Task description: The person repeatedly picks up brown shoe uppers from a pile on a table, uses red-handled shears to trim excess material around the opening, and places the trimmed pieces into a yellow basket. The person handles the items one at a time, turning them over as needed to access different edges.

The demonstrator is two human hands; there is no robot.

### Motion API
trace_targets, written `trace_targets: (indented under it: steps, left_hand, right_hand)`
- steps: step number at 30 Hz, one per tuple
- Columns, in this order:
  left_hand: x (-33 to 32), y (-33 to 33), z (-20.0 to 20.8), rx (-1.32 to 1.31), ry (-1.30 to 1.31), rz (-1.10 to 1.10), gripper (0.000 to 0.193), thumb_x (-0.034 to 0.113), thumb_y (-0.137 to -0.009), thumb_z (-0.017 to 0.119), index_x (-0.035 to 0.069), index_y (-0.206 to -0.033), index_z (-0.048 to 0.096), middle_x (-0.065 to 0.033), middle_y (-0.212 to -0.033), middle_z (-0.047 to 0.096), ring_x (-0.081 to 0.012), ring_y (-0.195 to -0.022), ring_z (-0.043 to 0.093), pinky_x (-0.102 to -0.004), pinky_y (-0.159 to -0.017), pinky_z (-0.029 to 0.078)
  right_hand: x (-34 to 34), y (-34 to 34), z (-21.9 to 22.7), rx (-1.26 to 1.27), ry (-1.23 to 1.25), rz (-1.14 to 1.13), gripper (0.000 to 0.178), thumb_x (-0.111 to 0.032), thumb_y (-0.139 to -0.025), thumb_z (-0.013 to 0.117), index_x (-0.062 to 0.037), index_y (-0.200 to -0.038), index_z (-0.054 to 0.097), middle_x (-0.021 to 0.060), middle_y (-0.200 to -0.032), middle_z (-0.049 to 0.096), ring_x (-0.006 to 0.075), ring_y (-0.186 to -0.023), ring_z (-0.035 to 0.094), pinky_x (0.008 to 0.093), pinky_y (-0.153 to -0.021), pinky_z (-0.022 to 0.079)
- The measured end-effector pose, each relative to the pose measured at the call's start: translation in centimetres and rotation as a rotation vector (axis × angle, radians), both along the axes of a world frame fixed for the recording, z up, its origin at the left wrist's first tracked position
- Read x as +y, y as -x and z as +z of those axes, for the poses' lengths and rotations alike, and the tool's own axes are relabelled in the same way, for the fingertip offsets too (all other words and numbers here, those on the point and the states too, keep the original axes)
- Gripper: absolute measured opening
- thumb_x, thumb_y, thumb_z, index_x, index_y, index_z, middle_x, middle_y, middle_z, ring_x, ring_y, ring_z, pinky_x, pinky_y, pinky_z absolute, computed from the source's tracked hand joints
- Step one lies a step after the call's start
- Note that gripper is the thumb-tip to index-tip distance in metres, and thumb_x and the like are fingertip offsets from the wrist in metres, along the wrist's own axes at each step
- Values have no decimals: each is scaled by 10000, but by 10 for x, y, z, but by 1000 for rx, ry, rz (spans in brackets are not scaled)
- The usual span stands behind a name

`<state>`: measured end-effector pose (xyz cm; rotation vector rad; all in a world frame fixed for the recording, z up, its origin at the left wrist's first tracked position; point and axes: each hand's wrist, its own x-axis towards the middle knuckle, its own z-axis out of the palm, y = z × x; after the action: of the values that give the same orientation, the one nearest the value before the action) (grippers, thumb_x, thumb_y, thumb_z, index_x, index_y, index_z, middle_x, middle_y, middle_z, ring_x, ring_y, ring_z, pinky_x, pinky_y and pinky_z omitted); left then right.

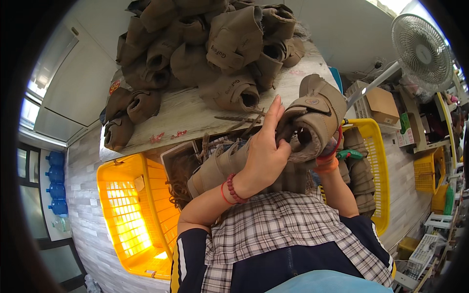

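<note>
A brown shoe upper [320,110], with a strap and a fleecy lining at its opening, is held up in front of me. My left hand [266,156] lies against its left side, fingers stretched upward and thumb near the opening. Underneath, my right hand [328,157] grips the upper; most of its fingers are hidden, and orange material covers part of it. A green-handled tool [349,154] shows beside the right hand; I cannot tell whether that hand holds it too. More brown uppers [215,163] lie in a row beneath my left forearm.
A heap of brown uppers [195,58] covers the back of the white table [195,115]. Yellow baskets stand left [132,215] and right [381,180]; the right one holds uppers. Beyond are a fan [420,51], a cardboard box [382,105] and blue water bottles [56,183].
</note>
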<state>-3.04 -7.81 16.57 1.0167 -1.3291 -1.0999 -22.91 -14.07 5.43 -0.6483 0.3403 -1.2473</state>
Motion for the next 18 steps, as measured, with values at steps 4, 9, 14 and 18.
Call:
trace_targets:
  steps: [4, 9, 14, 18]
  left_hand:
    - [1, 10, 13, -101, 42, -17, 744, -62, -763, 431, 38, -1456, 180, -283, -1373, 394, -358, -1259, 442, -341, -1004, 376]
    - [-3, 15, 10, -152, 148, -6, 751, -57, -752, 437, 46, -1454, 192, -284, -1364, 400, -368, -1261, 436, -360, -1006, 385]
    - [-13, 23, 18, -40, 169, -71, 755, -65, -741, 433, 50, -1451, 203, -292, -1357, 409, -366, -1254, 447, -350, -1004, 381]
    - [-23, 32, 6, 62, 220, -187, 758, -73, -739, 426, 60, -1452, 207, -298, -1344, 421, -365, -1246, 458, -343, -1002, 376]
  right_hand:
    - [-13, 12, -47, -257, 101, 132, 511, -336, -975, 398, -13, -1369, 359, 158, -1344, 454, 254, -1198, 488, 410, -1014, 423]
    - [-6, 3, -17, -91, 58, 66, 548, -395, -978, 351, -16, -1373, 352, 150, -1354, 447, 250, -1189, 496, 400, -991, 434]
    - [12, 22, -3, 155, 309, -288, 521, -329, -930, 489, -13, -1335, 397, 144, -1302, 501, 263, -1154, 521, 400, -934, 466]
    - [39, 46, 38, 316, 336, -333, 600, -263, -802, 688, -10, -1287, 442, 125, -1244, 546, 260, -1108, 552, 376, -920, 466]
